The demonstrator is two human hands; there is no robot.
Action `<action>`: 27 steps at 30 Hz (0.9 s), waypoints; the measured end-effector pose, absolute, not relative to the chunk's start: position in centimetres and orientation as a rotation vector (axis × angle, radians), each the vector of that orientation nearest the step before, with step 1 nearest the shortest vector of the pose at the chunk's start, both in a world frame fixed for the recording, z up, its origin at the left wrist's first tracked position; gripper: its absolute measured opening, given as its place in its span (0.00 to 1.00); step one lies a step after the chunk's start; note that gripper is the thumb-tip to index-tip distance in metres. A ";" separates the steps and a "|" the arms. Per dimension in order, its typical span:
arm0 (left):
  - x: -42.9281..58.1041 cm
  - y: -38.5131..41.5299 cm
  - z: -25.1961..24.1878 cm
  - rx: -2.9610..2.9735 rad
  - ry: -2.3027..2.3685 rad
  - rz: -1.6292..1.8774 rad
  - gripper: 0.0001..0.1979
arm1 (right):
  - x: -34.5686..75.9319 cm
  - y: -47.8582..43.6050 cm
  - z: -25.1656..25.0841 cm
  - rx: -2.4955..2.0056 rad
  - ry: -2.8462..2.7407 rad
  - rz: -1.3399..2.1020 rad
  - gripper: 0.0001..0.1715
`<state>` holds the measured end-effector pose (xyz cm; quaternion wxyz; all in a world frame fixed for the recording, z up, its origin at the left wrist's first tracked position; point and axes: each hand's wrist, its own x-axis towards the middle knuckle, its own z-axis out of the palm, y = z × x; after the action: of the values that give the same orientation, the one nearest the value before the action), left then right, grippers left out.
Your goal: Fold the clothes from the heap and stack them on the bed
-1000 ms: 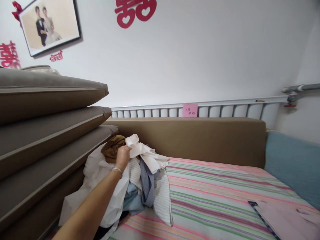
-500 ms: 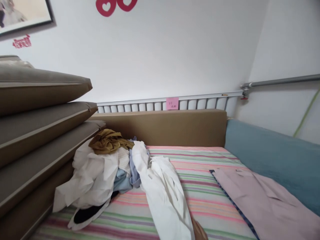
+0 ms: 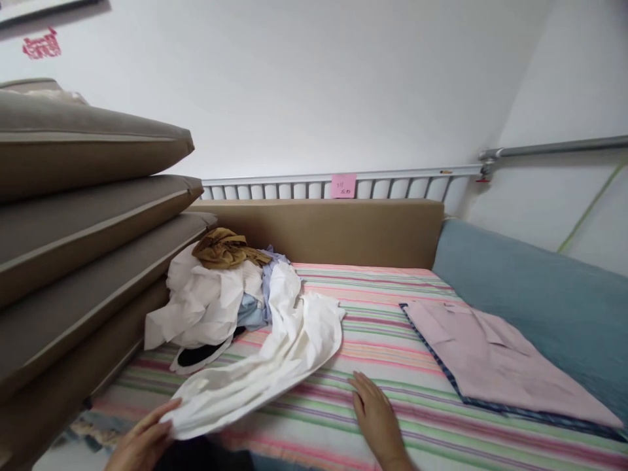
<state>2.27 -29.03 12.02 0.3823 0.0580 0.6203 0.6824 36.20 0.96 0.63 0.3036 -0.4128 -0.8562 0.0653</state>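
A white garment, perhaps a shirt or trousers, stretches in loose folds across the striped bedsheet. At its lower left end, my left hand pinches the edge between thumb and fingers. My right hand is over the sheet to the right of the garment, apart from it, with nothing in it and the fingers slightly apart. Against the garment's far left side lies a heap of clothes: a white piece, a mustard-brown piece on top, and light blue cloth.
Flat on the right lies a folded pink garment over dark blue cloth. Brown-grey cushions are stacked high on the left. A brown board edges the back, before a white radiator; a blue bolster borders the right.
The white garment's near end has swung left, with my left hand now in view holding it. My right hand has come into fuller view, apart from the cloth. The camera view has tilted down.
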 end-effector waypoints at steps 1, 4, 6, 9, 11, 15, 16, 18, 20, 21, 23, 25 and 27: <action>0.9 -30.6 10.6 0.041 1.656 1.735 0.22 | 36.3 0.9 0.6 -1.097 -2.276 0.159 0.20; -1.2 -34.4 6.2 -0.012 1.825 1.717 0.18 | 35.7 0.3 0.9 -1.121 -2.275 0.107 0.21; -1.4 -35.3 4.6 0.093 1.986 1.639 0.18 | 34.4 -0.7 1.5 -1.060 -2.278 0.073 0.23; -2.0 -34.0 5.2 0.415 2.375 1.508 0.22 | 31.2 -3.3 2.3 -0.820 -2.378 0.073 0.25; -2.9 -32.0 6.6 0.677 2.573 1.415 0.25 | 28.9 -5.0 2.8 -0.673 -2.506 0.120 0.25; -4.8 -28.1 7.3 0.946 2.764 1.035 0.25 | 26.1 -6.4 4.0 -0.672 -2.655 0.196 0.16; -5.1 -27.5 6.8 0.933 2.797 0.943 0.24 | 25.9 -6.2 4.4 -0.714 -2.662 0.196 0.13; -5.3 -27.0 5.6 0.879 2.834 0.839 0.23 | 25.7 -5.8 5.2 -0.771 -2.664 0.195 0.11; -5.2 -27.2 4.2 0.859 2.836 0.830 0.22 | 25.9 -5.3 5.7 -0.779 -2.661 0.216 0.11; -5.1 -27.4 3.7 0.862 2.835 0.833 0.22 | 26.1 -5.2 5.8 -0.771 -2.658 0.237 0.11; -4.8 -28.1 3.1 0.873 2.827 0.845 0.20 | 27.2 -5.2 5.5 -0.739 -2.655 0.297 0.12; -4.5 -28.6 3.0 0.867 2.813 0.854 0.19 | 29.3 -5.3 4.7 -0.672 -2.657 0.366 0.14; -3.9 -28.8 3.2 0.838 2.812 0.842 0.19 | 32.7 -5.1 3.6 -0.605 -2.634 0.407 0.16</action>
<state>-3.88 -28.84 3.25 0.0444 0.2742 0.9203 0.2755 32.69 -5.07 3.57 0.2028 -0.2168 -0.9437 0.1460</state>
